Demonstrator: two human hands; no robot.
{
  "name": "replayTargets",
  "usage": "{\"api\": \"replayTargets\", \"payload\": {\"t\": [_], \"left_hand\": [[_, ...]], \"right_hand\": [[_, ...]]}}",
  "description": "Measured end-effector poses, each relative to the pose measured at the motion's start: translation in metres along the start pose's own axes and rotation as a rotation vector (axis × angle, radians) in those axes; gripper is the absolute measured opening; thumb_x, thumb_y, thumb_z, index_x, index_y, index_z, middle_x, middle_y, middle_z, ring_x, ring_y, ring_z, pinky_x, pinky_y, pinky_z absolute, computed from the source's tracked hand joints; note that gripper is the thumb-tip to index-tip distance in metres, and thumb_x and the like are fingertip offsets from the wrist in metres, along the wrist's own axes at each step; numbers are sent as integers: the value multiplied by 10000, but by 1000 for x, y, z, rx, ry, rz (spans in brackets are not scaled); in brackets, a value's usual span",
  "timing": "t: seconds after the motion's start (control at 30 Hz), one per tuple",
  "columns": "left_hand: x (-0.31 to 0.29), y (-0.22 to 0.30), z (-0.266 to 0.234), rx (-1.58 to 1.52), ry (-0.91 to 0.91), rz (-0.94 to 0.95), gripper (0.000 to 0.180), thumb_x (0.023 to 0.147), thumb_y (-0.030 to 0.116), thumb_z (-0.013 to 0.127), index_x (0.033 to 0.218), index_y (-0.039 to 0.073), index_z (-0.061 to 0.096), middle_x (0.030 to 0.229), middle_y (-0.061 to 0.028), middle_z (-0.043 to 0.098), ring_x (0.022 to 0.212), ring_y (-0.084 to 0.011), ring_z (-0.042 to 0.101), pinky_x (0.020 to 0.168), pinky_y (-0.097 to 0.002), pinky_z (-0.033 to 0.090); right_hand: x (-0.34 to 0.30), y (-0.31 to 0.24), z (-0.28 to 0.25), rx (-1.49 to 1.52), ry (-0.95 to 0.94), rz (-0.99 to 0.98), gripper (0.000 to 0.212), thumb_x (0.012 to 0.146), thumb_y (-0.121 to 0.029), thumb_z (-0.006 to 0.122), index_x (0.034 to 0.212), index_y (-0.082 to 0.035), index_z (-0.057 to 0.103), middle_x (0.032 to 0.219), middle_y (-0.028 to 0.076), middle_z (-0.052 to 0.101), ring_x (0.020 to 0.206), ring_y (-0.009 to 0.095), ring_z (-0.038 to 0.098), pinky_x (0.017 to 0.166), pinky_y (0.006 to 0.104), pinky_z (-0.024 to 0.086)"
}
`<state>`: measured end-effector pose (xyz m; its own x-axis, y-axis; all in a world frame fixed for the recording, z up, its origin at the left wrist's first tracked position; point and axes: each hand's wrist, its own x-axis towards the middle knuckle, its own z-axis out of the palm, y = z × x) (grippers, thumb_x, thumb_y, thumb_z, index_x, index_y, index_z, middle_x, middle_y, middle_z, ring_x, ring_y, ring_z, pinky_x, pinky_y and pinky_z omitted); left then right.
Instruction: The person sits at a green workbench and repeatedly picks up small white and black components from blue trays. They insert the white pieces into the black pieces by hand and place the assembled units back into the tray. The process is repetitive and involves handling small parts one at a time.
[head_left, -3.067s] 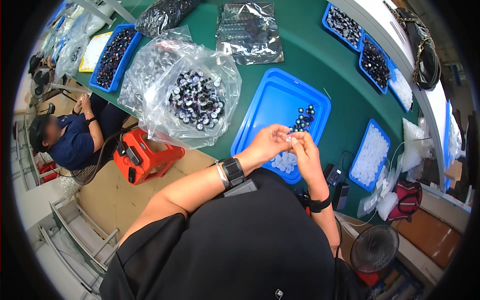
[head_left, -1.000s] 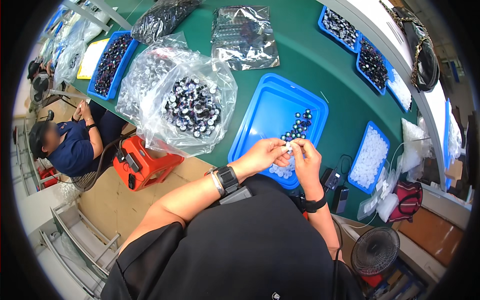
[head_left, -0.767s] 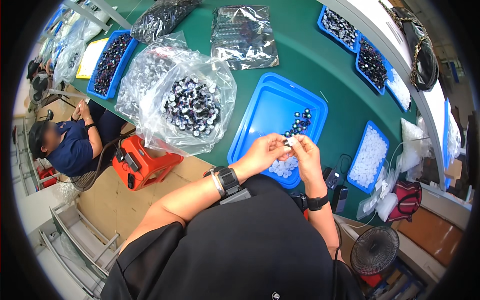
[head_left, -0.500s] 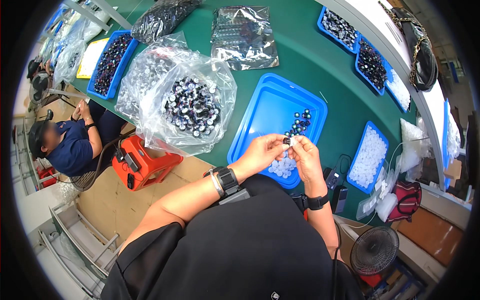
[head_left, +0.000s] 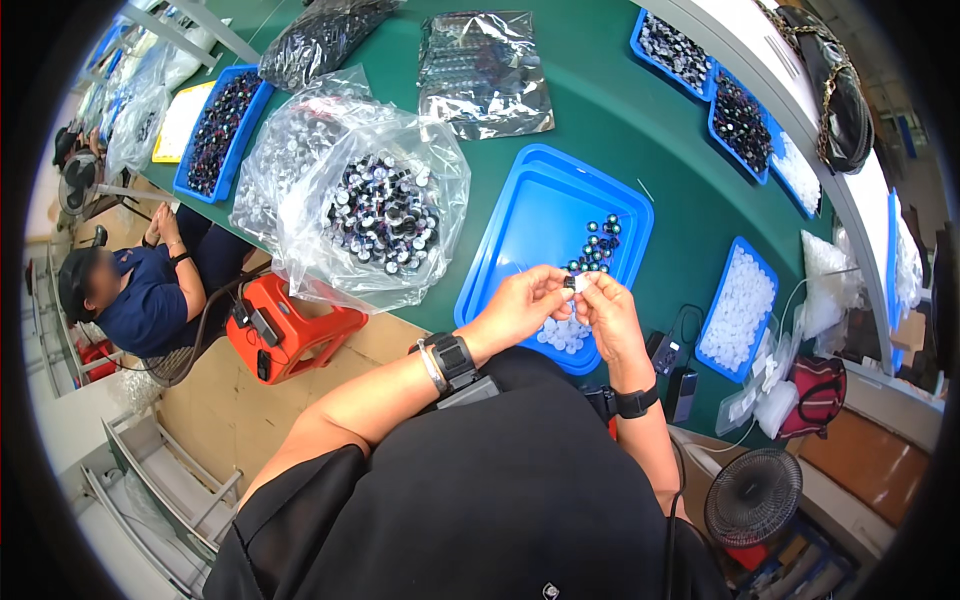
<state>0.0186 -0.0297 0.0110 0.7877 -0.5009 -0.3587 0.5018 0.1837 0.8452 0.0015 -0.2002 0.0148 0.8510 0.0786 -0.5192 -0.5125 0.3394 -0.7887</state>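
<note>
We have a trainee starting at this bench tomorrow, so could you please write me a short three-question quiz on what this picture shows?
1. True or false: both hands meet above the blue tray at a small dark part.
2. Which lies in the open clear plastic bag? A: white caps. B: dark round parts. C: cables.
3. Fill in: the orange stool stands to the person's ____.

Key
1. True: the left hand and the right hand pinch it together.
2. B.
3. Left, beside the green table.
</note>
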Motion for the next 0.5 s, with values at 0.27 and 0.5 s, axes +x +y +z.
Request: {"api": "replayTargets", "payload": {"t": [0.27,0.5], "left_hand": [[0,1,3,164,10,24,184,927,64,531,1082,-34,516,934,-83,634,834,-138,636,749,-272,531],[2,5,1,353,-53,96,169,917,47,541,1069,-21,511,917,-84,632,851,-147,642,753,-278,532]], "right_hand": [[0,2,7,-54,93,33,115,923,-126,526,830,-62,504,687,9,534,514,59,447,444,209,358],[-5,-9,11,146,86,205,141,924,-124,495,795,-87,449,662,11,503,486,61,427,396,201,313]]}}
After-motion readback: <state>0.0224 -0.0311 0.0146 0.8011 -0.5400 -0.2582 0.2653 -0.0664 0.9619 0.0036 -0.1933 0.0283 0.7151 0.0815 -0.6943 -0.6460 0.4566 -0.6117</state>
